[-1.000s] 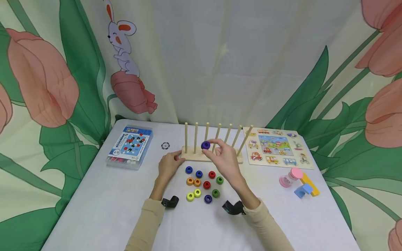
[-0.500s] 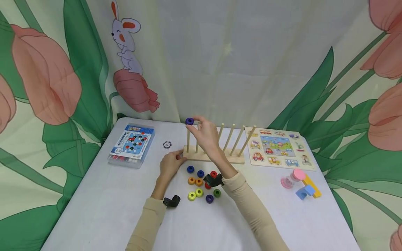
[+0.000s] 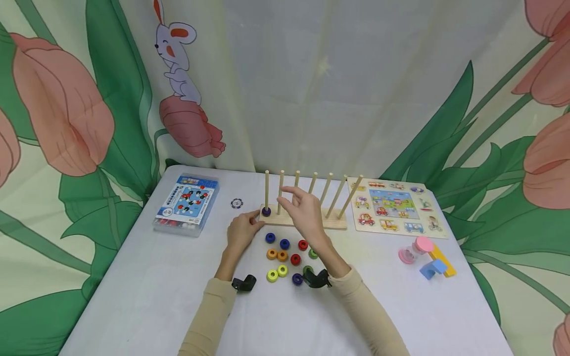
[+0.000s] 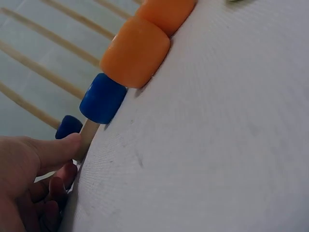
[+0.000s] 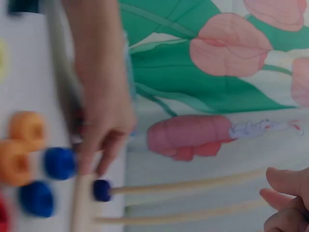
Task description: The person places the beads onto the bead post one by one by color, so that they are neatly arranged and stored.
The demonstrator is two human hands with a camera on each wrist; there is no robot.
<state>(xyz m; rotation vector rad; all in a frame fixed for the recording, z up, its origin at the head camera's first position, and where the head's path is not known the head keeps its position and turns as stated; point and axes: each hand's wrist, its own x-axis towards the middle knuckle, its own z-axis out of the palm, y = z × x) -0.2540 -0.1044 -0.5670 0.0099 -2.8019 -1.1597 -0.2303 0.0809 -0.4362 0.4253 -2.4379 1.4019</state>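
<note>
Released, the purple ring (image 3: 266, 213) is now sitting at the base of the leftmost peg (image 3: 267, 188), making one of seven occupied; your right hand (image 3: 305, 212) is hovering, thumb and forefinger apart, your left hand (image 3: 240, 231) gripping the rack (image 3: 336, 224). Eleven loose rings (image 3: 282, 258) are lying nearer you: two blue, orange, yellow, red and green each, one purple.

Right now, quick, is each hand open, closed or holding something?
Left hand: holding the wooden base at its end.
Right hand: open, holding nothing.

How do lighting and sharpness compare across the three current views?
Head view: bright and fairly crisp, red rings distinct; left wrist view: dimmer, left hand partly shadowed; right wrist view: soft, orange rings visibly blurred.
</note>
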